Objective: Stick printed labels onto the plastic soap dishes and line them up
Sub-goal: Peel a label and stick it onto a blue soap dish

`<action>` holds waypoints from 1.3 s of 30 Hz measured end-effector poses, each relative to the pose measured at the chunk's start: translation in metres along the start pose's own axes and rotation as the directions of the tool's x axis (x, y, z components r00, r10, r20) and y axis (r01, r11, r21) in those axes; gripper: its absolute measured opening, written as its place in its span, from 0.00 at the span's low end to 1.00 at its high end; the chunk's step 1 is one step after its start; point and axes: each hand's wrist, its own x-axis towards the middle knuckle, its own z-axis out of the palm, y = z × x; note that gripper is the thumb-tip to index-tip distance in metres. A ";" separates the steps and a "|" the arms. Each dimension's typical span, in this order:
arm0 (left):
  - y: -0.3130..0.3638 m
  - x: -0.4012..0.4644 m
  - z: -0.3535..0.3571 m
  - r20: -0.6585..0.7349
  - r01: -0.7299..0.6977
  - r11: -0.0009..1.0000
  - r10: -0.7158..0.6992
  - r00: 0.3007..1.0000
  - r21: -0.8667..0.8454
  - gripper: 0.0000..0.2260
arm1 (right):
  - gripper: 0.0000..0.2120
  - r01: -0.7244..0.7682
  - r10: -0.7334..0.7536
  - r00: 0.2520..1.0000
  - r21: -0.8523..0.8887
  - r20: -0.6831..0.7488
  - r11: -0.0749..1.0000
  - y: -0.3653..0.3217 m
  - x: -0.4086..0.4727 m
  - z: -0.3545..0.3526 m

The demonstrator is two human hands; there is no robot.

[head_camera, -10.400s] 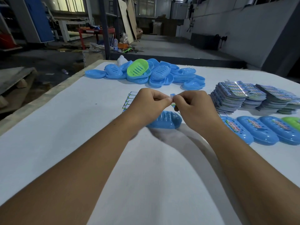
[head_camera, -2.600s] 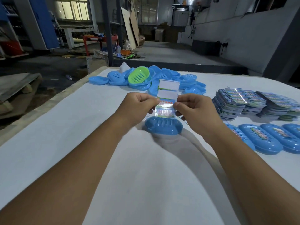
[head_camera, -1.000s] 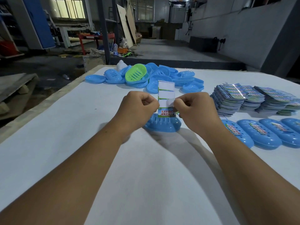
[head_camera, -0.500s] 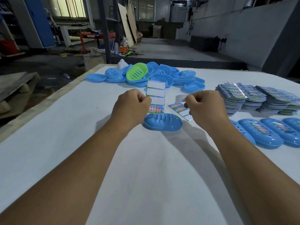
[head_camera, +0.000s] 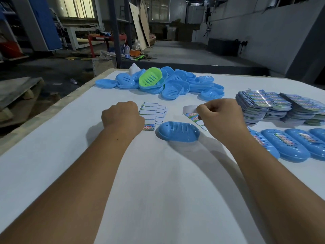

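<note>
A blue soap dish lies upside down on the table between the hands; the right hand pinches a peeled label, the left hand holds down the label sheet; next, press the label onto the dish

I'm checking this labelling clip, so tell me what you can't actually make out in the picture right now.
Head view only:
- Left hand fingertips: hidden behind its knuckles, so its grip on the label sheet is unclear.
- Peeled label in the right hand: partly covered by the fingers.
- Label print: too small to read.
- Row of labelled dishes: cut off by the right edge.
</note>
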 end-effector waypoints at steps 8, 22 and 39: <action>0.042 -0.027 -0.007 -0.006 -0.105 0.392 0.246 0.969 -0.914 0.08 | 0.11 0.100 -0.100 0.995 -0.014 0.010 0.995 -0.003 -0.006 0.005; 0.046 -0.028 -0.005 0.074 -0.020 0.361 0.244 0.967 -0.932 0.06 | 0.12 0.300 -0.308 0.944 0.079 0.117 0.951 -0.004 -0.009 0.007; 0.045 -0.020 -0.003 0.140 0.095 0.225 0.193 0.971 -0.970 0.09 | 0.13 0.011 -0.025 0.995 0.133 0.098 0.991 0.001 0.001 0.005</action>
